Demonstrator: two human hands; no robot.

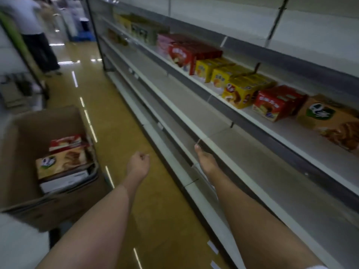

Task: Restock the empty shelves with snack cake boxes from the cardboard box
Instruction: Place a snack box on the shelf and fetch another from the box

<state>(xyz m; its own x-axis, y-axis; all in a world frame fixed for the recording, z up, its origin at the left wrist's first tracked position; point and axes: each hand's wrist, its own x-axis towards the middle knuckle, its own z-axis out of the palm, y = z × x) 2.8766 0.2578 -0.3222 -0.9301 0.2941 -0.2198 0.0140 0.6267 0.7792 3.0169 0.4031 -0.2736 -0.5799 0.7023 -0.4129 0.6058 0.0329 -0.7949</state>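
A person's two bare arms reach down an aisle beside a long run of white shelves [229, 152] in the head view. The left hand [138, 165], near the centre of the frame, is curled loosely into a fist over the yellow floor [120, 105], its grip closed on nothing. The right hand [204, 162], just to its 3 o'clock, is seen edge-on against the front lip of a lower shelf; whether its grip is spread or pressed together cannot be told, and nothing shows in it.

At 9 o'clock stands the open cardboard box [37, 129], holding a tan snack cake box [62, 162] that lies on a white box [65, 180], with a red box [65, 142] behind them.

From 12 to 3 o'clock, one upper shelf carries a row of stocked snack cake boxes: a green carton [143, 33] farthest off, then a large red box [181, 57], yellow boxes [240, 94], a smaller red box [272, 103] and, nearest the camera, a tan box with a panda mark [330, 121]. The shelves below that row lie bare.

At 11 o'clock, blurred, another person [33, 26] in a white top stands farther down the aisle.
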